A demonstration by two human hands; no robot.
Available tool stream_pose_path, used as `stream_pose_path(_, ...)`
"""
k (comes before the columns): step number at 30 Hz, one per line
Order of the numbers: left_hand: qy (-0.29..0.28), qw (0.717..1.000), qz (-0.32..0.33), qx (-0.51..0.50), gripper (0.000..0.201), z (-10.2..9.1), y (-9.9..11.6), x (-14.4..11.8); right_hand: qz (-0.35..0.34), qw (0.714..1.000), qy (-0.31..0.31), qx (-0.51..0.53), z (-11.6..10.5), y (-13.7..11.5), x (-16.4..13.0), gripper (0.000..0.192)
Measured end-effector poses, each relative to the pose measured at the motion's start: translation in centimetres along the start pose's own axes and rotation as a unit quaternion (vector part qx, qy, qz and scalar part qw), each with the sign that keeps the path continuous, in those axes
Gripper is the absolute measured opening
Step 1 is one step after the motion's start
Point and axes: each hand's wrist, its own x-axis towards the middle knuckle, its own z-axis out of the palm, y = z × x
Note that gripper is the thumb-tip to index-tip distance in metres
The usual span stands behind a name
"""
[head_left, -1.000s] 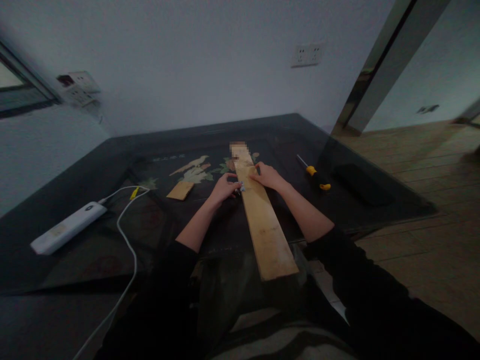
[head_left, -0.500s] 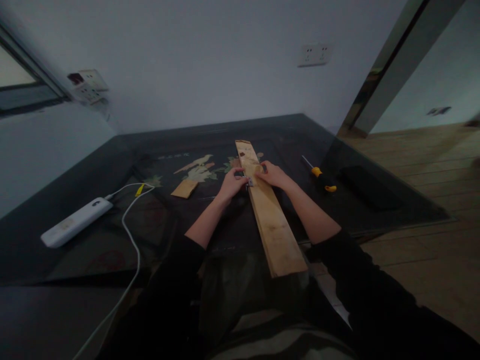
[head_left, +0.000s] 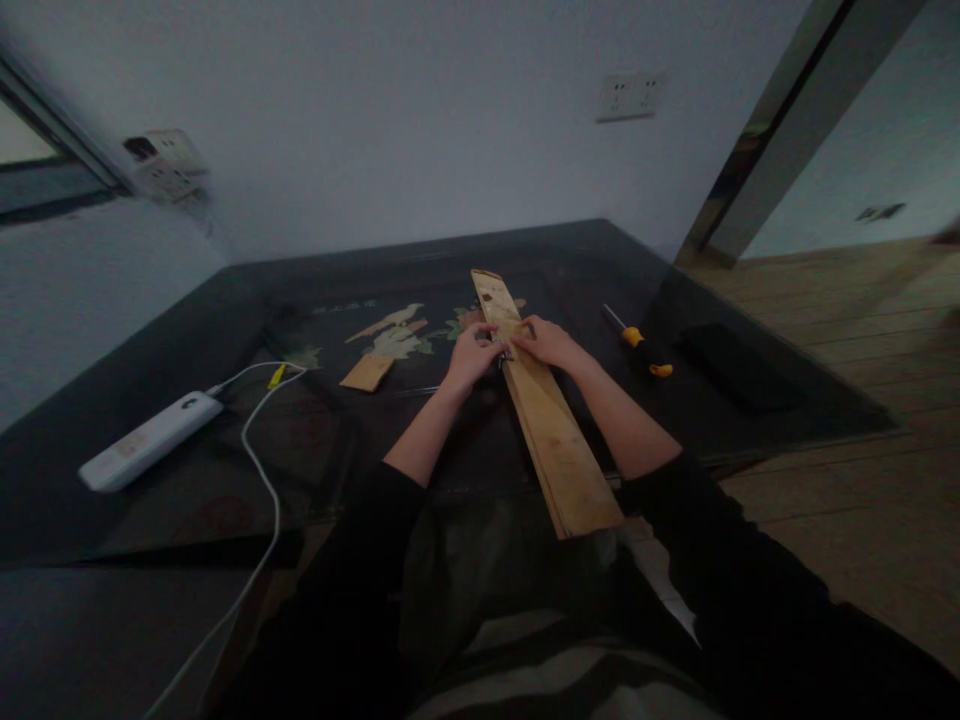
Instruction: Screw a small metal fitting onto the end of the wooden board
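Observation:
A long wooden board runs from the table toward my lap, its near end over the table edge. At its left edge is a small silvery metal piece, too small and dim to tell its kind. My left hand has thumb and fingers pinched on that metal piece. On the board's top, my right hand rests with bent fingers and thumb drawn together close to the metal piece. Whatever lies between its fingertips is hidden.
To the right lie a yellow-and-black screwdriver and a dark flat object. A small wooden square is left of my hands. Farther left, a white power strip trails a cable over the dark table.
The board's near end has shifted slightly right. My left hand has moved a little right and up with the metal piece, nearer my right hand. The view has tilted slightly.

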Motion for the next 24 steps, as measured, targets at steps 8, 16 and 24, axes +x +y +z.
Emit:
stream_pose_path(8, -0.02, 1.0, -0.001, -0.017, 0.032, 0.0, -0.3, 0.1, 0.008, 1.0, -0.007, -0.008, -0.3, -0.3, -0.3, 0.049)
stream_pose_path(16, -0.034, 0.998, 0.006, -0.045, 0.038, -0.3, -1.7, 0.3, 0.034, 0.999, -0.017, -0.009, -1.3, -1.3, -1.5, 0.052)
stream_pose_path(24, -0.037, 0.998, -0.014, -0.042, 0.033, -0.1, -1.4, -0.1, 0.03, 0.999, -0.021, -0.005, -1.3, -1.2, -1.4, 0.054)
